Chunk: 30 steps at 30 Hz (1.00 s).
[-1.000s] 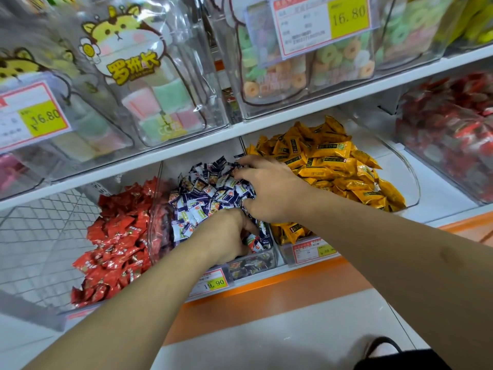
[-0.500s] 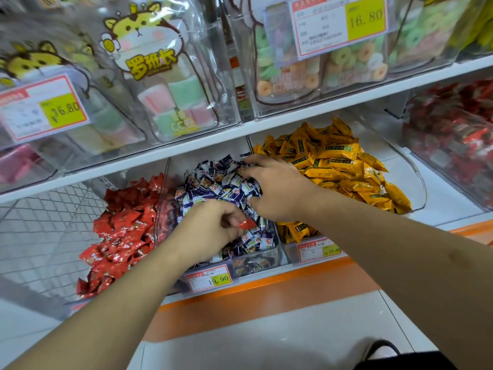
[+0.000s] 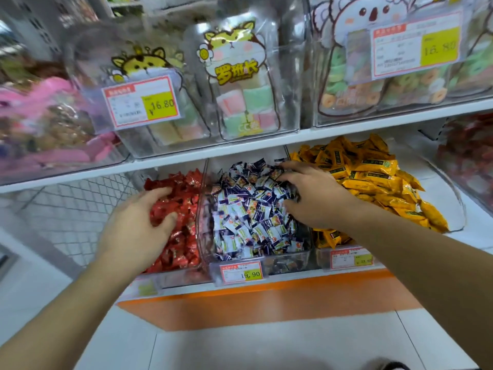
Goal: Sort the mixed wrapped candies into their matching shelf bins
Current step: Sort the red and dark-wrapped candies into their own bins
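2 hands: left hand (image 3: 138, 225) on red candies (image 3: 184, 236); right hand (image 3: 306, 196) on blue candies (image 3: 248, 225)

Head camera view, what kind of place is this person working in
Most likely a shop's bulk candy aisle. Clear shelf bins hold loose wrapped candies, printed price tags such as 19.90 are clipped to the bin fronts, and white shelves are stacked one above another.

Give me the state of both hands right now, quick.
Left hand: open, fingers spread over the red candies, nothing visibly gripped.
Right hand: fingers curled into the blue candies; cannot tell if it holds any.
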Available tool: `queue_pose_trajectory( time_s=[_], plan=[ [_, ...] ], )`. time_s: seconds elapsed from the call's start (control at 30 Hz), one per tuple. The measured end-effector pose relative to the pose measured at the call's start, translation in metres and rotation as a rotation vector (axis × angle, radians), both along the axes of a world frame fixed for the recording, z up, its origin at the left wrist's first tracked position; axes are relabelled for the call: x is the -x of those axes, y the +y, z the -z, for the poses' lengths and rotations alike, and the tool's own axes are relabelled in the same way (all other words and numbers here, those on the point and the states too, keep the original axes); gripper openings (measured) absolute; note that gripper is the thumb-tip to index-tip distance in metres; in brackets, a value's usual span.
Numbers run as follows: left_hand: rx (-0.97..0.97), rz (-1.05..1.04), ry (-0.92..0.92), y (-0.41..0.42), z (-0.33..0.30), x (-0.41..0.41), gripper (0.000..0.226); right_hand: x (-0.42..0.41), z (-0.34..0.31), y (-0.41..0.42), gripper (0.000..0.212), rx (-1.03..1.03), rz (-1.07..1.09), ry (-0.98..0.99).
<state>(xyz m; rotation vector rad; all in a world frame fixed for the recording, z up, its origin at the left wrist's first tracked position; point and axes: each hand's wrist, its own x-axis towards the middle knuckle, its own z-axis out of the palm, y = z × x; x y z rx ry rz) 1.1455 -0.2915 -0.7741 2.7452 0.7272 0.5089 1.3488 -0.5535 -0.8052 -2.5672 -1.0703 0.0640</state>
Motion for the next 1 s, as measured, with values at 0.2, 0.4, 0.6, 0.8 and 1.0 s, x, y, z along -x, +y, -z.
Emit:
queue_pose_trajectory(
  time_s=[0.2,0.4,0.6,0.8,1.0],
  plan=[
    [0.071,0.398,0.026,-0.062,0.007,-0.036,0.026,-0.001,0.0,-0.001,0.062,-0.016,0.002,0.01],
    [0.303,0.577,0.487,-0.12,0.044,-0.104,0.046,-0.005,0.002,-0.002,0.062,-0.045,0.008,-0.002],
    [0.224,0.512,0.542,-0.133,0.06,-0.124,0.026,-0.007,0.003,-0.002,0.067,-0.049,0.007,0.005],
    [0.264,0.512,0.509,-0.133,0.059,-0.125,0.029,-0.005,0.002,-0.004,0.07,-0.043,0.004,0.032],
    [0.386,0.406,0.312,-0.114,0.04,-0.114,0.014,-0.004,0.001,-0.005,0.068,-0.041,0.001,0.046]
  ],
)
